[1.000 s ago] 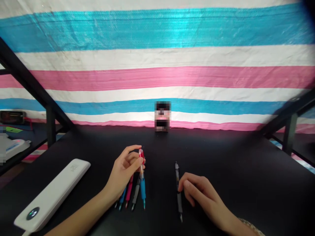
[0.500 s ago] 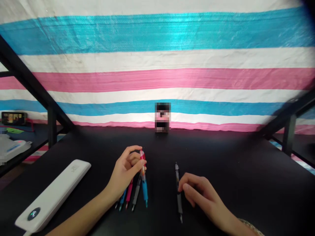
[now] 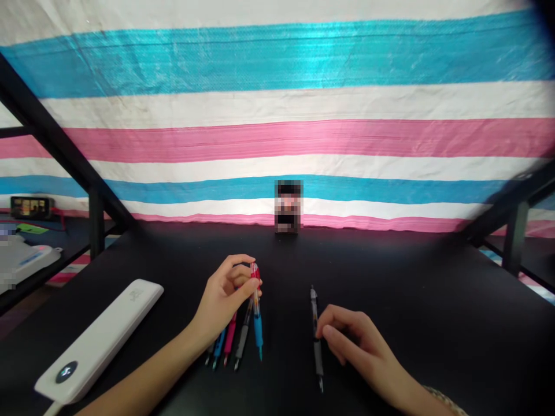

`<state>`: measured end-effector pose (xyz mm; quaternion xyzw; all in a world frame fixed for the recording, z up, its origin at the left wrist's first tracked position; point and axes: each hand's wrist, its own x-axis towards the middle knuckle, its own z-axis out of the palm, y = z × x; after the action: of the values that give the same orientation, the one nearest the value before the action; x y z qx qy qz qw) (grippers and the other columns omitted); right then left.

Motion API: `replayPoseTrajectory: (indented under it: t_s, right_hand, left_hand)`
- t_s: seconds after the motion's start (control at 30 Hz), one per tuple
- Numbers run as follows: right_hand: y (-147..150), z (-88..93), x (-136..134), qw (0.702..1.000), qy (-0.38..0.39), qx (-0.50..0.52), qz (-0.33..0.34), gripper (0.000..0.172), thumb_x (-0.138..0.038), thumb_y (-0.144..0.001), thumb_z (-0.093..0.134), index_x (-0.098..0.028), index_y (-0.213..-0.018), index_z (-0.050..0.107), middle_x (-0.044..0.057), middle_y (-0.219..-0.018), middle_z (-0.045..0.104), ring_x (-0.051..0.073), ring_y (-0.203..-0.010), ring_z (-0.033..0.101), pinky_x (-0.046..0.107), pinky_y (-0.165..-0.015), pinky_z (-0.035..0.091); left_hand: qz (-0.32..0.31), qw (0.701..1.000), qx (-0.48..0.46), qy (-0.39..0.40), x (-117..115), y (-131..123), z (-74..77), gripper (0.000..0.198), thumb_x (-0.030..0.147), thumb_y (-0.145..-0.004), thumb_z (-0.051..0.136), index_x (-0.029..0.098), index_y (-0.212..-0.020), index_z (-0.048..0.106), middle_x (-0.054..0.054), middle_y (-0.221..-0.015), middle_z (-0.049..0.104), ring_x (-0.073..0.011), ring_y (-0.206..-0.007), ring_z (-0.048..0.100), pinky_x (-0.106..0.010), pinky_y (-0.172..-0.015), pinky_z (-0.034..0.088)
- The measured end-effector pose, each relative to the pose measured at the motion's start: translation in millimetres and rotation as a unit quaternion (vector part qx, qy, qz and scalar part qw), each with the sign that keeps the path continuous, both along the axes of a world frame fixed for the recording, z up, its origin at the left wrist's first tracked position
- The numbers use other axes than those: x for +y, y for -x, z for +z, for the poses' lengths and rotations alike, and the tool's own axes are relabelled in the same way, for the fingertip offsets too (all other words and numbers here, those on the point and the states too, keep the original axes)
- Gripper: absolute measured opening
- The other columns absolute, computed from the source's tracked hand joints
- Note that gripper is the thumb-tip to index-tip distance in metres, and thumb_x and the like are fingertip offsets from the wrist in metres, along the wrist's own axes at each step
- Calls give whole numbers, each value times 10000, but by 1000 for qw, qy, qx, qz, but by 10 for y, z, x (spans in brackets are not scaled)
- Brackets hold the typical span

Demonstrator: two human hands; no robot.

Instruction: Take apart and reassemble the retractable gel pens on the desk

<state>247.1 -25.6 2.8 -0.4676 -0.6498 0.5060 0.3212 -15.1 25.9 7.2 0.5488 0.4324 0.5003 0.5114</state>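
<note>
My left hand (image 3: 229, 289) is closed in a pinch around the upper part of a pen (image 3: 258, 329) with a blue grip and a red top, its tip pointing towards me. Beneath and beside that hand lie several other pens: a grey-gripped pen (image 3: 241, 348), a pink-gripped pen (image 3: 230, 338), a blue-gripped pen (image 3: 219, 348) and a dark one at the far left, their upper ends partly hidden. My right hand (image 3: 358, 341) has its fingers curled, the fingertips at the middle of a grey pen (image 3: 318, 352) that points towards me.
A white power bank (image 3: 102, 341) with a round display and a cable lies at the left of the black table (image 3: 390, 271). A pixelated object (image 3: 288, 208) stands at the back edge before a striped sheet (image 3: 260, 138). Black frame bars (image 3: 97, 225) rise at both sides.
The whole view has shifted slightly, so things at the left appear a little farther right. Both hands keep nearly the same pose at their pens.
</note>
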Motion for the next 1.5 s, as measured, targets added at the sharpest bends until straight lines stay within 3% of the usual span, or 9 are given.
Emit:
replayPoseTrajectory:
  t_s: [0.27,0.47,0.7,0.9,1.13,1.23,1.3,1.4,1.5]
  right_hand:
    - [5,4,-3,1000,-8,-11,3,508,-633,-941,513,-161,-799,636,-28,-623,457,121,-554,387,266,-533,292]
    - [11,38,14,1000,-17,-8,0,482,-604,-947,527,-163,-780,630,-32,-619,448,118,-552,381,266,-537,291]
    - [-2,48,24,1000,-14,16,-5,474,-594,-951,538,-159,-788,630,-43,-589,438,111,-537,373,261,-522,275]
    - [-57,27,27,998,-25,43,-30,430,-546,-972,544,-160,-809,638,-50,-582,434,108,-530,379,252,-516,281]
    - [-97,15,102,989,-55,78,-109,423,-552,-952,552,-174,-774,621,-59,-542,417,114,-507,356,260,-515,294]
    - [-99,-1,131,988,-62,79,-115,418,-553,-941,554,-181,-756,603,-58,-547,415,119,-508,359,265,-519,309]
    - [-105,1,143,988,-78,65,-117,391,-520,-956,541,-184,-764,597,-50,-570,435,127,-531,395,267,-535,331]
    - [-103,36,134,987,-114,10,-114,306,-446,-991,511,-181,-883,617,-5,-719,556,159,-666,521,272,-618,406]
    - [-70,62,95,982,-166,-89,-33,245,-381,-1030,462,-193,-977,609,31,-871,621,182,-784,576,282,-697,443]
  left_hand:
    - [-29,977,201,-70,44,27,-58,321,254,-876,654,205,-1185,583,13,-776,668,-172,-648,675,-326,-665,568]
    - [-40,921,353,-162,128,27,-117,345,167,-807,673,205,-1150,656,-62,-998,702,-280,-996,622,-464,-920,478]
    - [-43,861,460,-212,156,61,-148,301,158,-838,642,165,-1139,659,-120,-1119,695,-329,-1051,581,-507,-878,454]
    - [-58,826,497,-258,11,-50,-109,332,130,-910,568,187,-1232,628,-119,-1183,684,-328,-1110,569,-503,-893,450]
    - [-206,688,551,-425,-245,-480,-43,563,35,-891,588,298,-1386,540,-114,-1413,620,-363,-1278,562,-554,-999,476]
    - [-206,696,512,-460,-252,-636,-14,360,49,-888,616,278,-1158,681,-110,-1375,652,-348,-1291,571,-539,-1033,478]
    - [-200,707,492,-467,-230,-667,25,280,31,-898,577,255,-998,712,-100,-1221,732,-318,-1211,630,-512,-1050,473]
    - [-200,688,513,-473,-191,-597,99,330,20,-914,495,246,-1033,705,-75,-886,755,-270,-921,704,-487,-998,498]
    - [-147,648,549,-507,-162,-458,144,344,37,-924,450,206,-1118,678,-84,-832,709,-260,-779,672,-464,-853,535]
